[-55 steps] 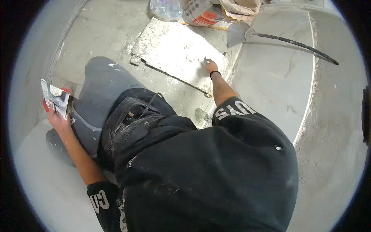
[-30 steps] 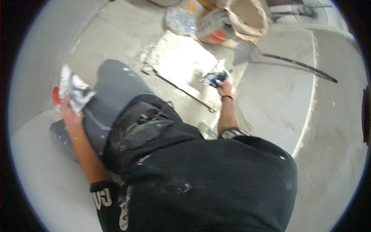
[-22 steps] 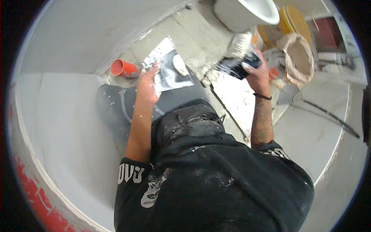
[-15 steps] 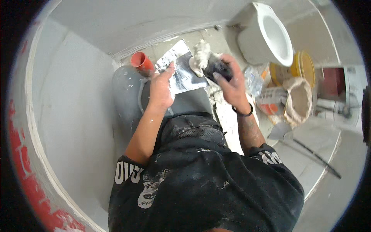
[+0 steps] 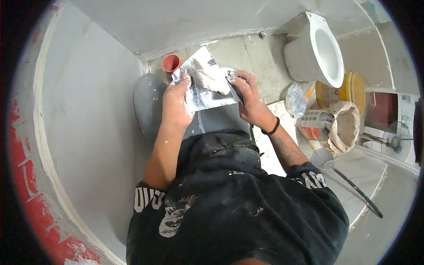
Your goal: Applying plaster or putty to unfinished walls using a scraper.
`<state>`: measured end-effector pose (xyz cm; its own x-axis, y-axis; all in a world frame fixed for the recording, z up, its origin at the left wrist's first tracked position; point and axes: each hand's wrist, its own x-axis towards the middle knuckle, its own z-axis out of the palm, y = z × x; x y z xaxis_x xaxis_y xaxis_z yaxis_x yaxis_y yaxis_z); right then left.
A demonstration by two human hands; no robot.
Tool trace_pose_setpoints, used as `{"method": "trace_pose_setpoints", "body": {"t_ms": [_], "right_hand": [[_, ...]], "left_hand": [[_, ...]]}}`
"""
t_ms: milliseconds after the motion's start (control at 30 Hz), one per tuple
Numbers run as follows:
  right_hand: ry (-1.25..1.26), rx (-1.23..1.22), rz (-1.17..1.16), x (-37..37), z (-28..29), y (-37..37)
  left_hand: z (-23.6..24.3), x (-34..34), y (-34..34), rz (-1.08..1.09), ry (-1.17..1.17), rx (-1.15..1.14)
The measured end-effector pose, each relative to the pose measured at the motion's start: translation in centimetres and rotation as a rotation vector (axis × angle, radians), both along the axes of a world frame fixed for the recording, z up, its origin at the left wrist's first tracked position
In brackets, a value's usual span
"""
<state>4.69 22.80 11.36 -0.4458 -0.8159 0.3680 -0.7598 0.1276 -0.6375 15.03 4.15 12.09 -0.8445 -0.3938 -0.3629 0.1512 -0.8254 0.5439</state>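
white paste (image 5: 210, 78) tops shiny plate (image 5: 206, 101); left hand (image 5: 176, 104) grips it, right hand (image 5: 256, 105) dark blade (image 5: 237, 94).

Soft, fairly even light; the walls (image 5: 88, 119) curve toward blackened corners.

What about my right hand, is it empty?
No, your right hand grips a dark tool at the right edge of the silvery plate, which your left hand holds.
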Motion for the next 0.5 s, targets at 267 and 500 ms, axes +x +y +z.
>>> {"method": "trace_pose_setpoints", "body": {"t_ms": [267,500], "right_hand": [[-1.394,-0.843,-0.127,0.3,0.3,-1.5],[-1.792,-0.998,-0.137,-2.3,-0.4,-0.3]], "left_hand": [[0.6,1.2,-3.6,0.134,0.003,-0.168],[0.1,2.8,-4.9,0.097,0.101,0.092]]}}
